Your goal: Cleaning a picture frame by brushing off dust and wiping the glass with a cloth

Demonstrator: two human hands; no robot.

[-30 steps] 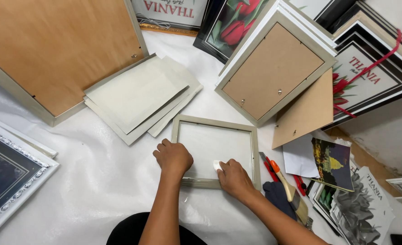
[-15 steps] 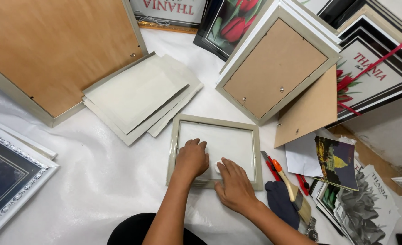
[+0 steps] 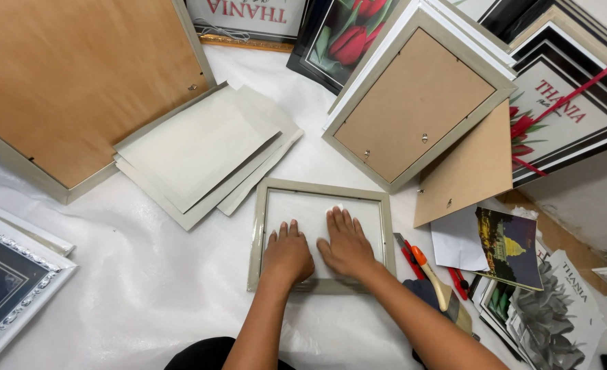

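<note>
Pressing flat, our left hand (image 3: 288, 252) and right hand (image 3: 345, 241) spread open, gripping nothing, palms pinning the white sheet (image 3: 303, 209) inside the small grey frame (image 3: 320, 188) on the white-covered surface (image 3: 146, 274), cutter (image 3: 427, 268) parked alongside.

Both forearms were bare from elbow to wrist; no sleeve reached into view. Left hand (image 3: 288, 253) and right hand (image 3: 345, 245) were ungloved, with no ring, watch or band visible. Fingers (image 3: 338, 220) had short nails. A dark garment (image 3: 211, 355), black, showed at the bottom edge, below the arms.
</note>
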